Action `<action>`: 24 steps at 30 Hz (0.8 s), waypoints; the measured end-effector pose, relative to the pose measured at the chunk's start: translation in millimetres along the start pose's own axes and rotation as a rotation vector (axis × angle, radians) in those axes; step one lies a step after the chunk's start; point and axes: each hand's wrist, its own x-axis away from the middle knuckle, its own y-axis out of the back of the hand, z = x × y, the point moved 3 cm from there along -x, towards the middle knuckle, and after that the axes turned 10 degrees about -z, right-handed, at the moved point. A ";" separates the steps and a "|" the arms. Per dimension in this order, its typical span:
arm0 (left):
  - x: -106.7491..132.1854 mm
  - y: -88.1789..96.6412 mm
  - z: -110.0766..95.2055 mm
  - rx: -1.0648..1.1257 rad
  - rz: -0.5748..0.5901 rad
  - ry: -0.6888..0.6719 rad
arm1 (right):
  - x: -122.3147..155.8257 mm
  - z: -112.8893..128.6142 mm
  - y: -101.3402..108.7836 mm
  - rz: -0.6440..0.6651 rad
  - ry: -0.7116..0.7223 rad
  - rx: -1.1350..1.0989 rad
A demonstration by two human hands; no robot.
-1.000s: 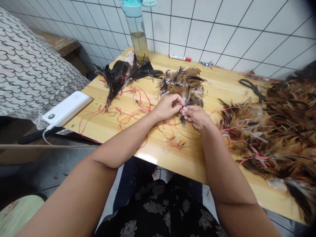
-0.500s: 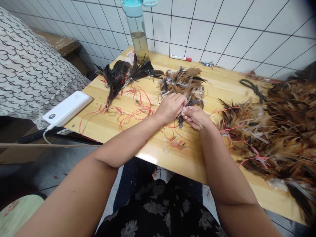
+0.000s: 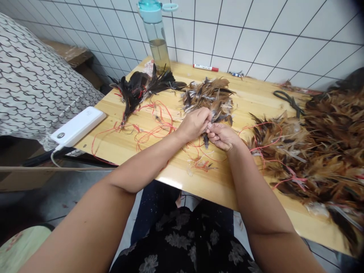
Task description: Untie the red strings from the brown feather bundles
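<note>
My left hand (image 3: pixel 196 122) is closed, its fingers bent down over a small dark feather (image 3: pixel 206 141) whose tip shows beneath my hands. Pressed against it, my right hand (image 3: pixel 222 135) is also closed, thumb and forefinger pinching at the same spot. The fingers hide most of what lies between them. Just behind the hands is a pile of brown and dark feathers (image 3: pixel 212 96). Loose red string (image 3: pixel 156 132) lies in tangles left of and below my hands, with small scraps (image 3: pixel 203 165) nearer the table edge.
Black feathers (image 3: pixel 139 87) and a water bottle (image 3: pixel 157 45) stand at the back left of the wooden table (image 3: pixel 170 178). A white power bank (image 3: pixel 78 123) juts over the left edge. Big brown feather bundles (image 3: pixel 332 144) cover the right side. A red marker (image 3: pixel 205 68) lies by the tiled wall.
My hands stay together in nearly the same place, with a slight shift of the fingers. The whole view has moved a little.
</note>
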 end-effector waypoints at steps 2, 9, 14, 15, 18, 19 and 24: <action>0.0 0.6 3.8 0.044 -0.005 0.035 | 2.1 0.3 0.7 0.044 -0.044 -0.025; -2.4 6.3 8.1 0.066 0.029 0.048 | -5.0 9.2 26.3 -0.222 0.225 0.156; -1.7 4.9 4.2 0.105 0.082 -0.012 | 0.8 19.6 23.6 -0.596 0.670 0.509; -1.2 4.6 3.3 0.109 0.089 -0.019 | 4.5 21.3 18.6 -0.621 0.742 0.605; 0.0 4.7 1.0 0.101 0.088 -0.031 | 13.1 22.7 5.1 -0.610 0.855 0.831; 0.2 5.1 0.3 0.095 0.081 -0.035 | 13.8 22.0 3.0 -0.590 0.858 0.870; -0.1 6.8 -0.8 0.076 0.027 -0.061 | 2.5 16.2 9.6 -0.502 0.813 0.776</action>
